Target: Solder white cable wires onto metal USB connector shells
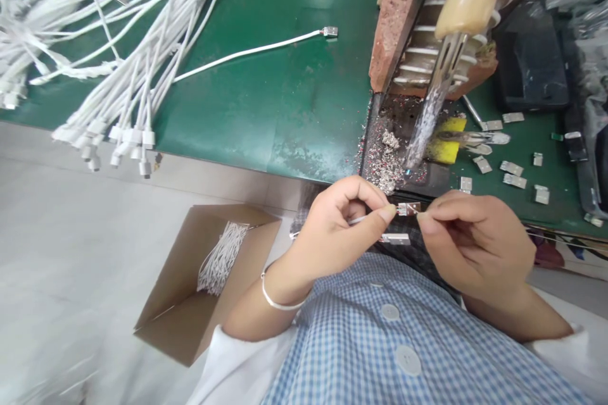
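Observation:
My left hand (349,212) is closed in a pinch on a thin white USB cable (357,219), just behind its end. At that end sits a small metal USB plug (408,209), level between my two hands. On its other side my right hand (468,243) pinches with thumb and forefinger at the plug's tip; the fingertips partly hide the contact. Below my left fingers shows a second metal USB plug (395,238), close to my lap. Just beyond my hands, a soldering iron (434,98) with a wooden handle points its crusted tip down toward the bench.
White USB cables (156,69) lie heaped at the left of the green bench (266,114). A brick (392,31) and coil holder stand by the iron, near solder crumbs (387,161) and a yellow sponge (446,142). Loose metal shells (515,181) lie right. A cardboard box (183,329) sits below.

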Available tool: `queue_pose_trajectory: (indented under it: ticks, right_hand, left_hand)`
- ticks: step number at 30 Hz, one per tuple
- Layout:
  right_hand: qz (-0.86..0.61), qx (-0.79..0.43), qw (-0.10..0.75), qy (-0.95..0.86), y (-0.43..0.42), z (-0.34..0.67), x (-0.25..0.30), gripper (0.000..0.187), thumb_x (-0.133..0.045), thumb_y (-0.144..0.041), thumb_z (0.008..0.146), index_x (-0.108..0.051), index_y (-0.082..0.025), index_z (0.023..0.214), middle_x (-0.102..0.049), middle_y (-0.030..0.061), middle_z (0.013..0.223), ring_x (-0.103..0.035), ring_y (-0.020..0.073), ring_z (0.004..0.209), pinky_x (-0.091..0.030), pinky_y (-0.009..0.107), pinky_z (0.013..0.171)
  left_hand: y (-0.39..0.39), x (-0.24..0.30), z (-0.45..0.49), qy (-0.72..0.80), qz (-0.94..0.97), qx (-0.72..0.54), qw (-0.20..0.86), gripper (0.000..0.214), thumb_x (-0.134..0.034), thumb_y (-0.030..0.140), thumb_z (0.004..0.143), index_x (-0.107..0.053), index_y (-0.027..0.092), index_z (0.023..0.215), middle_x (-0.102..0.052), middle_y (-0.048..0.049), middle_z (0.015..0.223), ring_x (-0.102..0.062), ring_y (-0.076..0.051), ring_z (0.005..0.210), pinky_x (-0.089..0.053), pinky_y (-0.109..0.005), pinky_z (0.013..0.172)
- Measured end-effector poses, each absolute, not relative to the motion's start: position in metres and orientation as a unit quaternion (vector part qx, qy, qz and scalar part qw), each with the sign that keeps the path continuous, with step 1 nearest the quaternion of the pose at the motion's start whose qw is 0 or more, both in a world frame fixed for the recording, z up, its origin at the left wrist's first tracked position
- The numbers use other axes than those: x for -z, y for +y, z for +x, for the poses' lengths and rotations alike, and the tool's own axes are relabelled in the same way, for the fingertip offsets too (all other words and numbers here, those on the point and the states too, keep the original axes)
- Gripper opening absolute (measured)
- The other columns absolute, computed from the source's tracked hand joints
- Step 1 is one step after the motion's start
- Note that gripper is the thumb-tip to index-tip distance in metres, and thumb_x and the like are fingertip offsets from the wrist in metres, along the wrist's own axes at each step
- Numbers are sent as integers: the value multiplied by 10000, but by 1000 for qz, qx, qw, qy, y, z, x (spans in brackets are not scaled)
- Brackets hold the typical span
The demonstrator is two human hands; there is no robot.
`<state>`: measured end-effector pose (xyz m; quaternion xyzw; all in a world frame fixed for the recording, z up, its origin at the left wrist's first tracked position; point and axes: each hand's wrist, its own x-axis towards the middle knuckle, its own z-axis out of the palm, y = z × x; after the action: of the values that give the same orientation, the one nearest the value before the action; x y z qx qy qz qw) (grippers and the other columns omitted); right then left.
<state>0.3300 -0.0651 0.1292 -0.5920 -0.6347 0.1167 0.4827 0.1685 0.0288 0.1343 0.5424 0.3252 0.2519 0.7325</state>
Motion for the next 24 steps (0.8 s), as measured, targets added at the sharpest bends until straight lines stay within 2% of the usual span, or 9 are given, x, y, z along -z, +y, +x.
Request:
queue_pose_trajectory:
  ticks: [3, 7, 24]
  right_hand:
    - [-579, -87, 521, -621, -59, 328, -126, 210, -659, -42, 794, -582, -207, 899, -603, 0, 801, -595, 125, 706, -503, 276, 578]
    - [-576, -69, 511, -634, -53, 329, -126, 217, -650, -30, 786, -585, -209, 890, -618, 19, 893, -637, 160, 819, -553, 346, 705]
    - [-584, -5, 495, -643, -42, 331, -134, 199, -660, -43, 790, -602, -228, 836, -648, 11, 857, -646, 166, 791, -531, 345, 682]
  left_hand:
    - [32, -134, 172, 331, 541, -267, 725, 161, -711, 226, 816, -576, 178, 742, -597, -24, 728, -527, -119, 672, -402, -225, 547]
    - [34, -136, 176, 336, 539, -281, 719, 152, -701, 213, 815, -574, 179, 737, -607, -18, 724, -519, -109, 642, -399, -219, 527]
    - [38, -140, 183, 310, 535, -340, 708, 141, -692, 152, 815, -580, 181, 733, -626, -9, 772, -510, -91, 611, -396, -214, 506]
